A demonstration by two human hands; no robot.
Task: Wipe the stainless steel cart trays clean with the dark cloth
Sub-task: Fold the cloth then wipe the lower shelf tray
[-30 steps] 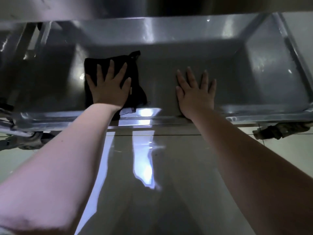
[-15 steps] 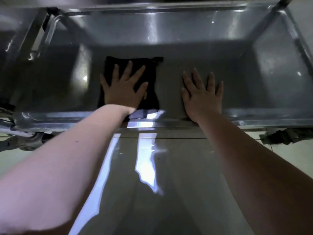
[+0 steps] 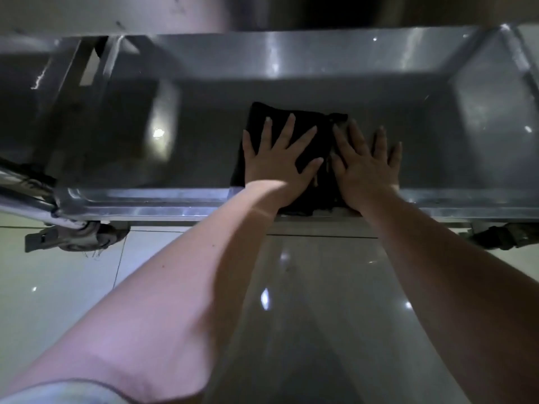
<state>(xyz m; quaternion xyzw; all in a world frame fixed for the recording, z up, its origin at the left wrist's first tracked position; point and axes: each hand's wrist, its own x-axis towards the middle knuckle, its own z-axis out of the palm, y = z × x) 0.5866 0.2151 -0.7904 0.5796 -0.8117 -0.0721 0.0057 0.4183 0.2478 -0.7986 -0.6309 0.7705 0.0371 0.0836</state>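
A low stainless steel cart tray (image 3: 145, 204) lies in front of me, seen from above. A folded dark cloth (image 3: 309, 126) rests on its floor near the front rim, about mid-width. My left hand (image 3: 277, 164) presses flat on the cloth with fingers spread. My right hand (image 3: 364, 167) lies flat just right of it, palm on the tray floor, its inner fingers touching the cloth's right edge. The cloth's near edge drapes over the front rim between my wrists.
An upper steel shelf (image 3: 175, 13) overhangs the back of the tray. Caster wheels stand at the cart's lower left (image 3: 78, 237) and lower right (image 3: 501, 236). Glossy floor tiles (image 3: 58, 287) lie below my arms. The cart's frame tubes (image 3: 23, 196) are at the left.
My left hand has slid the cloth rightwards along the tray floor until it meets my right hand, which has stayed roughly in place.
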